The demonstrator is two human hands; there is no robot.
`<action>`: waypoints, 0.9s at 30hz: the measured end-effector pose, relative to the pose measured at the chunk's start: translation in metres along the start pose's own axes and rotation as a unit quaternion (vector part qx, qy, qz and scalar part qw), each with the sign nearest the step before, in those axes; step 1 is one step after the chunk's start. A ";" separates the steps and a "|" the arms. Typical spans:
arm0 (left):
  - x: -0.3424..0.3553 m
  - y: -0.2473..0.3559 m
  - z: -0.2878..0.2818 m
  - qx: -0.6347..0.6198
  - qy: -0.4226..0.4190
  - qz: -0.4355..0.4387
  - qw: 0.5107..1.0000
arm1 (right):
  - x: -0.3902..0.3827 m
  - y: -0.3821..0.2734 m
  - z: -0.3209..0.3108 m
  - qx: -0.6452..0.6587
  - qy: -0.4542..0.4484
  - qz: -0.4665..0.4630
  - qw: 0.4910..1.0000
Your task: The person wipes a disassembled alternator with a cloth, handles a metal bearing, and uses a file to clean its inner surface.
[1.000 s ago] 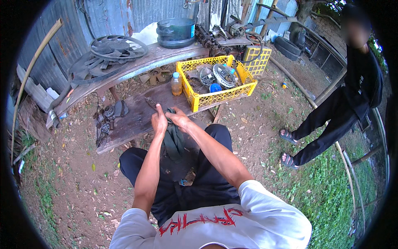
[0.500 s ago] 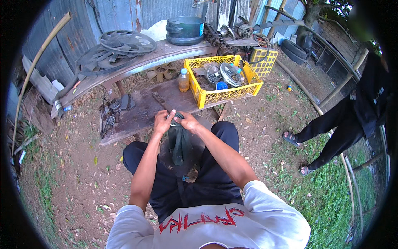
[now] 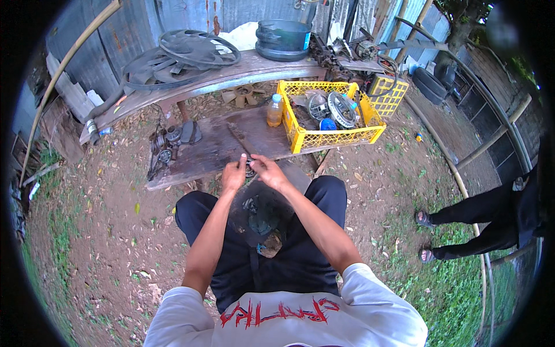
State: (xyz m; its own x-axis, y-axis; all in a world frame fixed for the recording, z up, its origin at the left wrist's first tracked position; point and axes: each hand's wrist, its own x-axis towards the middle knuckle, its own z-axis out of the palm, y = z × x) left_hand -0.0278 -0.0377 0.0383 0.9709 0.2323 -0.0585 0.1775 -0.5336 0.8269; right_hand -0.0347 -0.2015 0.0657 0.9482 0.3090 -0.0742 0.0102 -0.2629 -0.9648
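Observation:
Between my hands, just past the near edge of the low wooden bench, is a small round metal part (image 3: 250, 168) that looks like a ring or bearing. My left hand (image 3: 233, 175) is closed on its left side, thumb up. Fingers bent, my right hand (image 3: 270, 173) touches the part from the right; what else it may pinch is too small to tell. A dark green cloth (image 3: 260, 218) lies crumpled on a dark sheet (image 3: 237, 217) between my knees. Beyond my hands a long, narrow dark piece (image 3: 238, 136) rests on the bench (image 3: 211, 156).
A yellow crate (image 3: 338, 137) of metal parts stands on the bench's right, beside a bottle of amber liquid (image 3: 274, 113). Greasy parts (image 3: 166, 151) lie at its left. Behind, a higher bench (image 3: 231, 76) carries fan assemblies (image 3: 199, 51) and a dark tub (image 3: 283, 40). A person (image 3: 480, 222) stands right.
The green cloth has left my hands and lies between my knees. The round metal part now shows in my hands. The view has shifted, and the person at right appears lower.

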 end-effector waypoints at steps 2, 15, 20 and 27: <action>0.005 -0.006 0.010 -0.054 -0.019 -0.018 0.998 | 0.004 0.009 0.004 -0.113 -0.001 -0.116 0.987; -0.003 0.019 0.014 -0.177 -0.099 -0.018 0.979 | 0.000 0.002 -0.004 -0.204 0.066 -0.089 0.973; -0.002 0.021 0.022 -0.234 -0.081 -0.044 0.968 | -0.002 0.002 -0.006 -0.210 0.083 -0.081 0.971; 0.015 0.019 0.012 -0.164 -0.191 -0.042 0.967 | 0.001 -0.003 -0.010 -0.197 0.070 -0.098 0.973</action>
State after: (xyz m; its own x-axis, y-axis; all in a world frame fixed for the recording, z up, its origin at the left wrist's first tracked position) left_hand -0.0079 -0.0539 0.0462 0.9550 -0.0866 -0.2838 0.2587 -0.2256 0.9392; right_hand -0.0312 -0.2093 0.0709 0.9495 0.2682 0.1627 0.2897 -0.5505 -0.7830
